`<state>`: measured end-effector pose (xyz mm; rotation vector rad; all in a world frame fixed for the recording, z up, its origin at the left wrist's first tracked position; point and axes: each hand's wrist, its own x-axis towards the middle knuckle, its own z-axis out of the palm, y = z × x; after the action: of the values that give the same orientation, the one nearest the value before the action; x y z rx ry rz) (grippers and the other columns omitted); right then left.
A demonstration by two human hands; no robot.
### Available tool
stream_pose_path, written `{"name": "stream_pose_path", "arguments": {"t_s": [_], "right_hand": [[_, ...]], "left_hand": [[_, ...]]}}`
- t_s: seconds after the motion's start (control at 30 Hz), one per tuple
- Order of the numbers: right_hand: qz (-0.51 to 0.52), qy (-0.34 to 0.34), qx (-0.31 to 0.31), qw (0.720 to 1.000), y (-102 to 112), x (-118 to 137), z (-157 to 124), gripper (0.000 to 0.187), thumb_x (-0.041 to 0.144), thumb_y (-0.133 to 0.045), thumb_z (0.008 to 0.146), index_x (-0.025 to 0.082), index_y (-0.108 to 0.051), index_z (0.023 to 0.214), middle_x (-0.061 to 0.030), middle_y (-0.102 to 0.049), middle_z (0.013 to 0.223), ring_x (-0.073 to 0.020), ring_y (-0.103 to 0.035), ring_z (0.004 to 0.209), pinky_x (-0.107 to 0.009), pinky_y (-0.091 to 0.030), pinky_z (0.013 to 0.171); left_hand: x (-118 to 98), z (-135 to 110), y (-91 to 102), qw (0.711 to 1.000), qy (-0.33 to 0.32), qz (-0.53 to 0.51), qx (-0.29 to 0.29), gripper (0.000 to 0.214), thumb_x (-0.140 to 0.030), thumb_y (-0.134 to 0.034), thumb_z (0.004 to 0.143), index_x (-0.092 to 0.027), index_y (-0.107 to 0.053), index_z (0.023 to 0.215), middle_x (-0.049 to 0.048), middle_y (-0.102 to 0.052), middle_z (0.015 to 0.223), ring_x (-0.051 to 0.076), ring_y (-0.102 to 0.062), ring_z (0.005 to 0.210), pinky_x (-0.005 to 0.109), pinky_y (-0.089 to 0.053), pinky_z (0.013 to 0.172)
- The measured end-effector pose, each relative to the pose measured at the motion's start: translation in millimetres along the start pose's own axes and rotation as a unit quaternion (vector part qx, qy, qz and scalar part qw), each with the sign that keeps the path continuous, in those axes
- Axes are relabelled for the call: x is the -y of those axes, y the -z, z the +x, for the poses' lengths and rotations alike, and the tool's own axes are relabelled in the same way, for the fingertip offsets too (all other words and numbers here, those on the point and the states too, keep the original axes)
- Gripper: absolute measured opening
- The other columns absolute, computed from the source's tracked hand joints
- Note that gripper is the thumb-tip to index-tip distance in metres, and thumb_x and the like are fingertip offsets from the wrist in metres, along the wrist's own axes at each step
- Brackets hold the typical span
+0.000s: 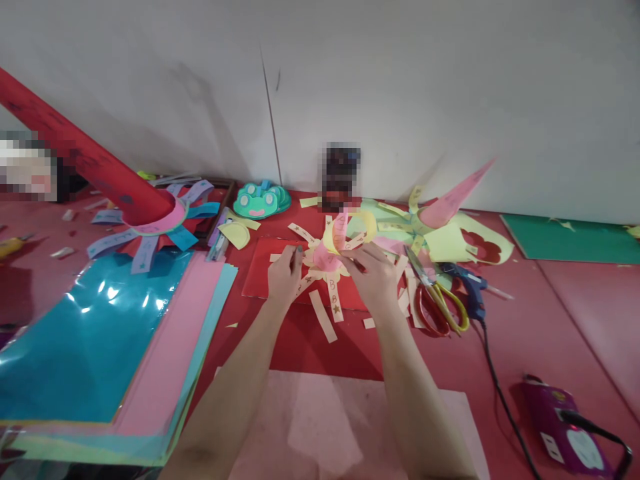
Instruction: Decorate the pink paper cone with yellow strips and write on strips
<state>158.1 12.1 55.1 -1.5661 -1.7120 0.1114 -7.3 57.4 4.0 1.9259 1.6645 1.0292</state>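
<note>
A: Where's the paper piece?

B: Mid-worktop [575, 307]: a pink cone [340, 229] upright on a scalloped cream base [331, 275], over a red board [257, 263]. Take the cone as the clock's centre.

A: And the hands?

B: The left hand [285, 272] is at eight o'clock, fingers bunched close to the base; I can't tell whether they grip anything. The right hand [373, 267] is at four, its fingertips against the cone's foot and the yellow strip [369, 227], which loops out to two o'clock. Whether they pinch the strip is hidden.

A: How would it handle?

B: Very light, I'd judge; it could slide if nudged. The strip looks soft and springy, easily creased, so pinch it flat near its end, not across the curve.

A: And the cone?

B: Stiffer, being rolled, but a hard squeeze would likely dent it. Steady it low, where it meets the base. Don't lift by the lettered strip [335, 303] at six o'clock; such tabs probably bend or tear.

A: Anything nearby?

B: Scissors [430, 291] at four, then a glue gun [473, 293] beyond.
</note>
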Motion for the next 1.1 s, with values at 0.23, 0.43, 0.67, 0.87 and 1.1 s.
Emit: {"name": "stream_pose_path", "arguments": {"t_s": [0.23, 0.43, 0.67, 0.87, 1.1], "right_hand": [[0.005, 0.141, -0.150, 0.978, 10.7, 11.1, 2.2, 0.010, 0.017, -0.058, 0.079, 0.021, -0.067, 0.078, 0.0003, -0.053, 0.059, -0.0104, -0.047, 0.057, -0.024, -0.041, 0.055], [0.022, 0.134, -0.142, 0.980, 10.2, 11.4, 1.9, 0.011, 0.015, -0.058, 0.079, 0.020, -0.066, 0.076, 0.0003, -0.053, 0.059, -0.0099, -0.048, 0.058, -0.023, -0.042, 0.054], [0.029, 0.058, -0.088, 0.994, 2.3, 3.1, 0.7, 0.015, 0.023, -0.055, 0.082, 0.021, -0.067, 0.074, -0.0005, -0.053, 0.062, -0.0104, -0.049, 0.061, -0.023, -0.041, 0.057], [0.004, -0.060, 0.138, 0.989, -12.8, -9.1, -1.5, 0.015, 0.028, -0.057, 0.080, 0.021, -0.067, 0.070, -0.0006, -0.059, 0.070, -0.0116, -0.053, 0.067, -0.022, -0.037, 0.056], [0.003, -0.107, 0.215, 0.971, -24.3, -20.7, -4.3, 0.010, 0.027, -0.058, 0.078, 0.023, -0.066, 0.074, -0.0007, -0.064, 0.079, -0.0131, -0.056, 0.071, -0.023, -0.036, 0.059]], "left_hand": [[-1.2, -0.3, 1.0, 1.000, -0.013, -0.009, 0.026, 0.026, -0.035, -0.032, 0.090, -0.020, -0.053, 0.084, -0.0020, -0.055, 0.060, 0.011, -0.051, 0.052, 0.020, -0.034, 0.052], [-1.1, 0.6, -0.1, 0.998, -0.023, -0.002, 0.060, 0.025, -0.038, -0.036, 0.088, -0.020, -0.054, 0.087, -0.0012, -0.059, 0.063, 0.013, -0.055, 0.057, 0.022, -0.036, 0.055], [2.7, 3.3, -4.7, 0.997, -0.020, -0.045, 0.062, 0.021, -0.032, -0.037, 0.088, -0.021, -0.054, 0.094, 0.0035, -0.064, 0.084, 0.016, -0.060, 0.075, 0.025, -0.042, 0.062], [6.0, 5.5, -4.3, 0.995, 0.055, -0.065, -0.043, 0.020, -0.031, -0.038, 0.088, -0.021, -0.053, 0.097, 0.0020, -0.063, 0.079, 0.015, -0.059, 0.067, 0.025, -0.042, 0.061], [7.9, 6.3, -6.9, 0.998, 0.032, -0.046, -0.003, 0.021, -0.031, -0.039, 0.088, -0.021, -0.055, 0.097, 0.0029, -0.064, 0.083, 0.015, -0.059, 0.070, 0.025, -0.041, 0.062]]}}
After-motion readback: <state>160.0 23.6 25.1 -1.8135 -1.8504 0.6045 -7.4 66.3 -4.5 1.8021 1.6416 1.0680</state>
